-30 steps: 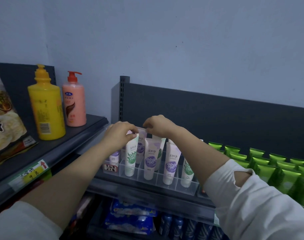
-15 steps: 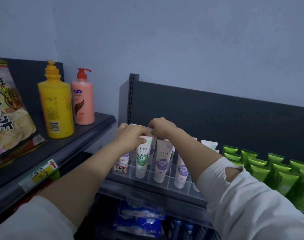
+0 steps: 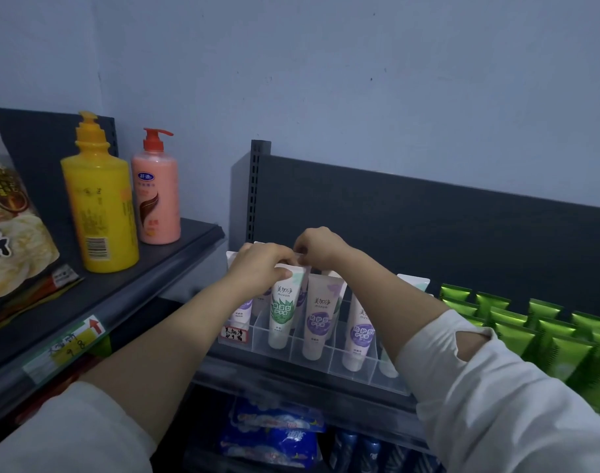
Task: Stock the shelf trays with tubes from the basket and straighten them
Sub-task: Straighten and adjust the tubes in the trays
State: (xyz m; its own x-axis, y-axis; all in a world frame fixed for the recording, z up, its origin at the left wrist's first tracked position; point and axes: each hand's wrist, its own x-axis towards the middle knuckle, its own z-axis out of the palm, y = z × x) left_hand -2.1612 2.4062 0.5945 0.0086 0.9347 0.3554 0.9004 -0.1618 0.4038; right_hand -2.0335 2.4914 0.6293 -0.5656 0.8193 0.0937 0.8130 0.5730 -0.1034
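A clear divided shelf tray (image 3: 329, 365) holds several white tubes standing cap-down. A green-labelled tube (image 3: 282, 314) stands near the left, with purple-labelled tubes (image 3: 317, 324) beside it. My left hand (image 3: 261, 266) curls over the crimped top of the green-labelled tube and the tubes behind it. My right hand (image 3: 317, 247) pinches the top edge of a tube in the back row, touching my left hand. My hands hide which back tube it is. No basket is in view.
A yellow pump bottle (image 3: 99, 199) and a pink pump bottle (image 3: 157, 191) stand on the higher left shelf (image 3: 128, 285), next to a snack bag (image 3: 8, 227). Green tubes (image 3: 547, 332) fill the shelf to the right. Blue packs (image 3: 274, 435) lie below.
Both hands stay at the tube tops while the view shifts, so the shelf sits further right in frame. The hands have closed together over the tubes behind the green-labelled one.
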